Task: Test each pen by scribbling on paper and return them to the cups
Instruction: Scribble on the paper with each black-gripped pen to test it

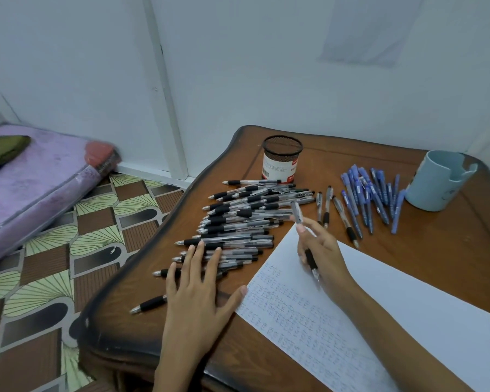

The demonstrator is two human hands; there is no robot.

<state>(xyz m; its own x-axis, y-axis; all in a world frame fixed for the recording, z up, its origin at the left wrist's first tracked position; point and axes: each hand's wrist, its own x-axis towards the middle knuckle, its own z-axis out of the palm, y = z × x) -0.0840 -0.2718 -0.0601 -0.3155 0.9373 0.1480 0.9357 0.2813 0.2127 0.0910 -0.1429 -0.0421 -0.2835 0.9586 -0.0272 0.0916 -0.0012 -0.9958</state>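
A white paper sheet (393,292) lies on the wooden table (408,244), its left part covered with rows of faint scribbles. My right hand (323,250) grips a black-grip clear pen (311,261), tip down on the paper. My left hand (194,290) lies flat, fingers spread, on the near end of a big heap of black pens (238,222). A few more black pens (327,206) lie apart to the right. Several blue pens (371,196) lie further right. A black mesh cup (282,159) stands at the back. A pale blue cup (439,179) stands at the right.
The table has a curved raised edge (142,258) on the left. Below it is a patterned tile floor (54,264) and a purple mattress (26,182) by the white wall.
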